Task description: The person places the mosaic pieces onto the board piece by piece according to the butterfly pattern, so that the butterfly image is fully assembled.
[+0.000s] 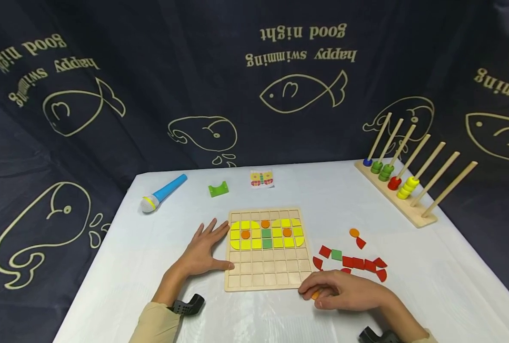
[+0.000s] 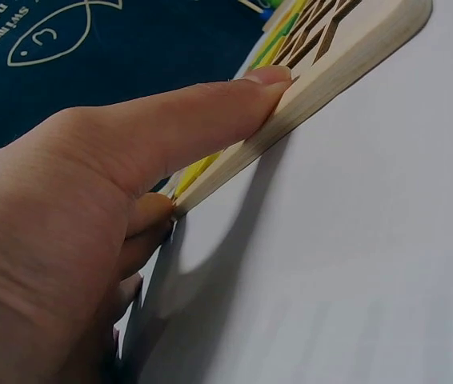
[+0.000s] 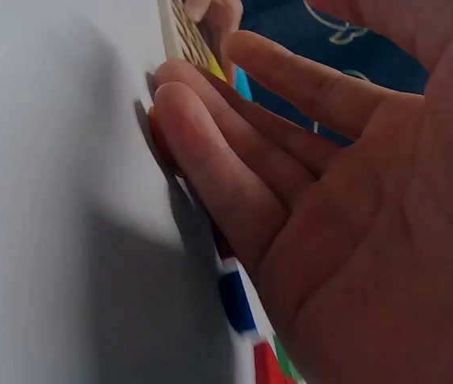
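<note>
A square wooden grid board [image 1: 269, 267] lies on the table, its upper rows filled with yellow, green and orange pieces. My left hand [image 1: 202, 253] is spread at the board's left side. In the left wrist view its thumb [image 2: 210, 120] rests on the wooden rim. By the lower right corner, my right hand [image 1: 350, 290] hovers low with relaxed, slightly bent fingers. An orange disc [image 1: 315, 295] lies under these fingers; the right wrist view shows the disc's edge [image 3: 159, 134] behind a fingertip. Loose red pieces [image 1: 358, 263] and a green square [image 1: 336, 255] lie beyond the right hand.
A butterfly pattern card [image 1: 262, 179] lies behind the board. Left of it are a green arched block [image 1: 218, 189] and a blue toy microphone [image 1: 168, 188]. A peg stand with coloured beads [image 1: 421, 220] occupies the back right. Another orange disc [image 1: 354, 232] lies right of the board.
</note>
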Available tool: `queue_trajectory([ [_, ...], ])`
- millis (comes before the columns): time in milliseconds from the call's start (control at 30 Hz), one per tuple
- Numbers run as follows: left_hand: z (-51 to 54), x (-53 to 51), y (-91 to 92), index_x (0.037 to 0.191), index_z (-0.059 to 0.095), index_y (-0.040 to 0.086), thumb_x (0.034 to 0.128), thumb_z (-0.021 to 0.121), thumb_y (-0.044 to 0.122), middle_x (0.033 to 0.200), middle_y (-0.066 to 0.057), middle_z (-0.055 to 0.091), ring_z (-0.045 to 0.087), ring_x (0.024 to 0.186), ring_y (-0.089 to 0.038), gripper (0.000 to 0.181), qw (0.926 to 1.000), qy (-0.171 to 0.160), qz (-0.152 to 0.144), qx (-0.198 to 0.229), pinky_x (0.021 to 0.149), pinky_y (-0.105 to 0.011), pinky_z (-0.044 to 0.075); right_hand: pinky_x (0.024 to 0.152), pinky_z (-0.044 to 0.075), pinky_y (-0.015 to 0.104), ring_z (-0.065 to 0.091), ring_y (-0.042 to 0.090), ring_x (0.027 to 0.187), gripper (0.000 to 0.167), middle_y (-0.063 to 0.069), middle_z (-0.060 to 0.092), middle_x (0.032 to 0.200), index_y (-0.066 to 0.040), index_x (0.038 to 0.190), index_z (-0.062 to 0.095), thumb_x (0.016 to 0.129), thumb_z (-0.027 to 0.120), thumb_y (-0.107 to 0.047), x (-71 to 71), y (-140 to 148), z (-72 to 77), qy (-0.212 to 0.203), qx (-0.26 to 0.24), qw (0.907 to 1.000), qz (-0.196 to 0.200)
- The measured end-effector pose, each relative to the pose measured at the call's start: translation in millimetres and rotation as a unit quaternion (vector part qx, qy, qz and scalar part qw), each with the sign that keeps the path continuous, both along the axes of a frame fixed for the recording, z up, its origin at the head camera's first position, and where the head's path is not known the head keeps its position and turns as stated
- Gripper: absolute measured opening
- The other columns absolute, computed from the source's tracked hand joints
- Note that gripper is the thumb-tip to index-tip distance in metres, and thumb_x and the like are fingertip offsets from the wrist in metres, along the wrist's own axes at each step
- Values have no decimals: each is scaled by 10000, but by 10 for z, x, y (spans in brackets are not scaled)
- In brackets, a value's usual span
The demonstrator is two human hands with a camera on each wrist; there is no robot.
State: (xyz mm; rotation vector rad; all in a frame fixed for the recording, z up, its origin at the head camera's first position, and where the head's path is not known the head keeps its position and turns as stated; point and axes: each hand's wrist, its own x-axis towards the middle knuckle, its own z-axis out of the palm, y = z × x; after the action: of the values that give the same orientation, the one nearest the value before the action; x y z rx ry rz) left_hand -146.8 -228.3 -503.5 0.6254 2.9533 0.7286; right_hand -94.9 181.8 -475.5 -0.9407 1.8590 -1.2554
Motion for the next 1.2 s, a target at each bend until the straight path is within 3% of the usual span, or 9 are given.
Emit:
queue_trajectory([
  [133, 1, 0, 1, 1493, 367, 140, 603, 745, 720, 1548, 61, 282, 94, 1453, -238, 1128, 10000, 2, 18, 74, 1158, -488, 14, 859, 510, 255, 613, 186, 1016, 312, 24, 651, 1142, -160, 1265, 603, 956, 607, -196, -34, 167, -13, 526, 210, 9974, -436],
  [267, -5, -4, 4, 1491, 373, 139, 597, 739, 733, 1546, 60, 289, 97, 1453, -233, 1134, 10000, 4, 18, 69, 1159, -484, 19, 828, 507, 248, 595, 189, 1023, 342, 23, 641, 1149, -167, 1298, 587, 961, 607, -221, -134, 305, -46, 668, 328, 9916, -1056],
  [500, 1, 0, -12, 1493, 369, 140, 603, 742, 724, 1548, 66, 279, 91, 1453, -234, 1128, 10000, -50, 35, 10, 1159, -485, 13, 858, 527, 303, 533, 288, 1191, 404, 155, 552, 1334, -60, 1410, 475, 1009, 493, -101, -434, 468, -179, -99, -543, 9872, -1499],
  [633, 16, 5, -28, 1492, 370, 138, 603, 751, 713, 1547, 60, 283, 97, 1452, -244, 1125, 10000, -3, 41, 16, 1158, -493, 17, 978, 465, 359, 467, 308, 1277, 406, 191, 423, 1448, -8, 1423, 433, 1019, 436, -45, -574, 535, -247, -423, -1323, 9750, -1734],
  [800, 14, 12, -23, 1492, 368, 134, 599, 746, 721, 1545, 60, 286, 98, 1452, -239, 1133, 10000, -48, 39, -4, 1160, -482, 13, 1020, 398, 441, 391, 367, 1318, 414, 268, 314, 1488, 84, 1426, 352, 1023, 372, -10, -662, 608, -256, -1043, -2218, 9522, -1826],
  [900, 13, 16, -16, 1486, 380, 126, 595, 745, 727, 1541, 44, 301, 107, 1451, -254, 1135, 10000, 9, -2, 37, 1157, -502, 21, 1020, 411, 456, 366, 399, 1321, 421, 303, 279, 1487, 101, 1433, 314, 1024, 324, 1, -610, 643, -211, -1423, -2435, 9460, -1601],
  [1033, 13, 25, -2, 1480, 396, 131, 592, 744, 733, 1536, 35, 318, 121, 1448, -274, 1128, 9999, 120, -33, 54, 1151, -525, 34, 960, 460, 507, 311, 450, 1330, 465, 327, 205, 1500, 105, 1457, 242, 996, 295, 74, -467, 670, -196, -1996, -2323, 9505, -518],
  [1100, 14, 31, 7, 1478, 402, 145, 585, 741, 742, 1533, 49, 323, 125, 1447, -275, 1127, 9998, 176, -33, 25, 1151, -524, 38, 955, 458, 521, 287, 447, 1343, 499, 315, 183, 1514, 96, 1472, 209, 981, 296, 97, -425, 681, -211, -2070, -2177, 9537, -110],
  [1200, 8, 42, 25, 1475, 411, 168, 569, 729, 766, 1525, 71, 333, 120, 1447, -276, 1131, 9998, 212, -27, -51, 1151, -525, 33, 1008, 399, 532, 258, 414, 1370, 513, 285, 168, 1533, 81, 1483, 188, 980, 288, 96, -417, 710, -241, -2105, -2138, 9539, 58],
])
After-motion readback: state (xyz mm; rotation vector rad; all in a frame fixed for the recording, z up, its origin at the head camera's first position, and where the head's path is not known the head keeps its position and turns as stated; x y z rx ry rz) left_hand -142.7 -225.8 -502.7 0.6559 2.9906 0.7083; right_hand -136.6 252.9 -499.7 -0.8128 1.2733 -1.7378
